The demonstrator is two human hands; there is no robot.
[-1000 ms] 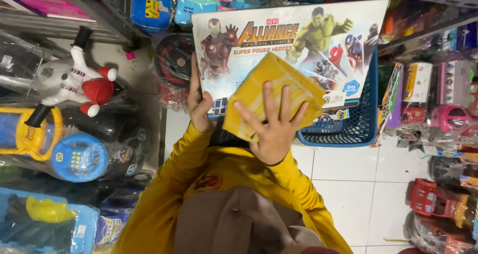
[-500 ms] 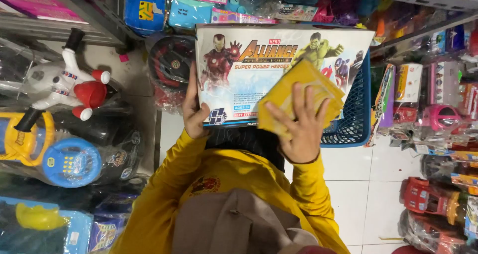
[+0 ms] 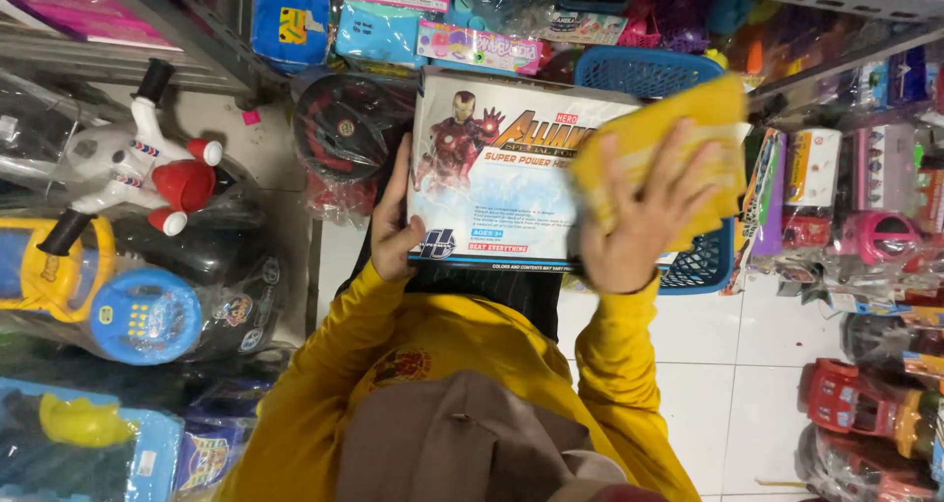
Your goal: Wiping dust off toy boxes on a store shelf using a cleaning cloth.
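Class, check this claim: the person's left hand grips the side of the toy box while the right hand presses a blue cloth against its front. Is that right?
Not quite. The cloth is yellow, not blue, as the head view shows. The rest stands: the left hand grips the toy box at its side, and the right hand presses the cloth against its front.

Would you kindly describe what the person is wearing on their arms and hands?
Both arms are in long, bright yellow sleeves reaching the wrists. The left hand and right hand are bare: no gloves or rings visible. A thin dark band shows at the right wrist.
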